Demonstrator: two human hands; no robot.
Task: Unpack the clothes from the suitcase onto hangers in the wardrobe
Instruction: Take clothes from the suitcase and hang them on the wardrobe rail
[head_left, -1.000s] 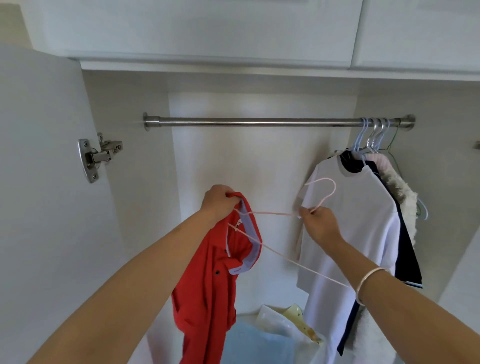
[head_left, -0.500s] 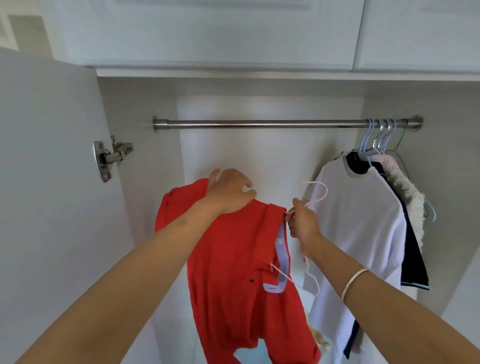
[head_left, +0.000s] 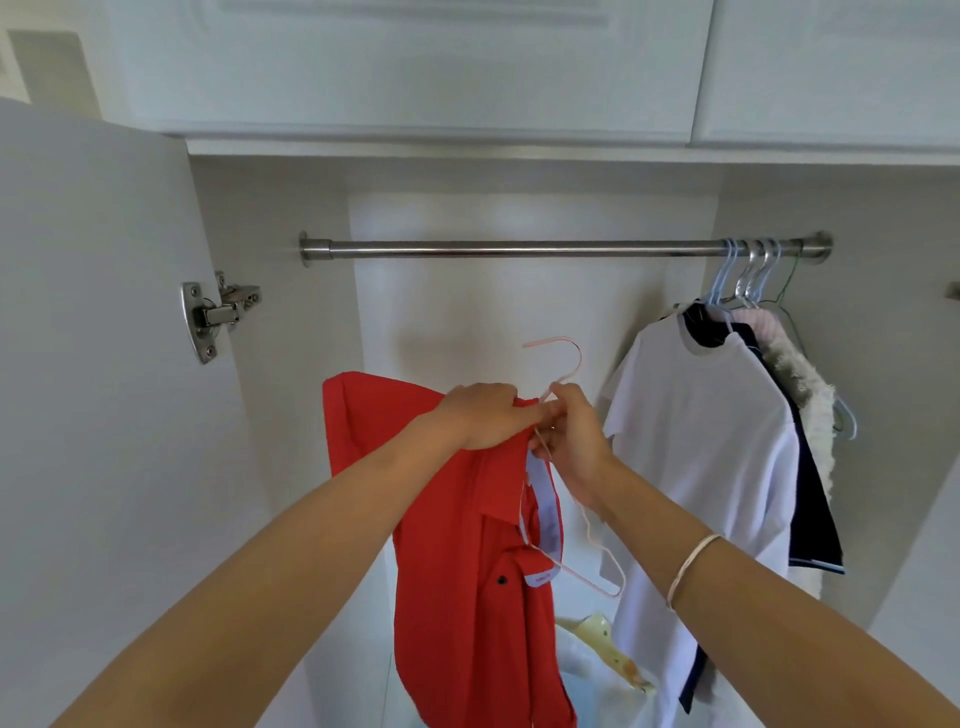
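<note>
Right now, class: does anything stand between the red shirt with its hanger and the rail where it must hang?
Nothing visible does. The red shirt and pink hanger are held below the rail, open air between. The rail is bare from its left end; the white T-shirt and other clothes crowd only its right end.

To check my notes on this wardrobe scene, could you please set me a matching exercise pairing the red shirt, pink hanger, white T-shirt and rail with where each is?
Things:
1 red shirt
2 pink hanger
3 white T-shirt
4 rail

Places or states:
A hung at the rail's right end
B gripped at the top by the left hand
C bare along its left part
D pinched below its hook by the right hand

Pairs: 1-B, 2-D, 3-A, 4-C.
</note>
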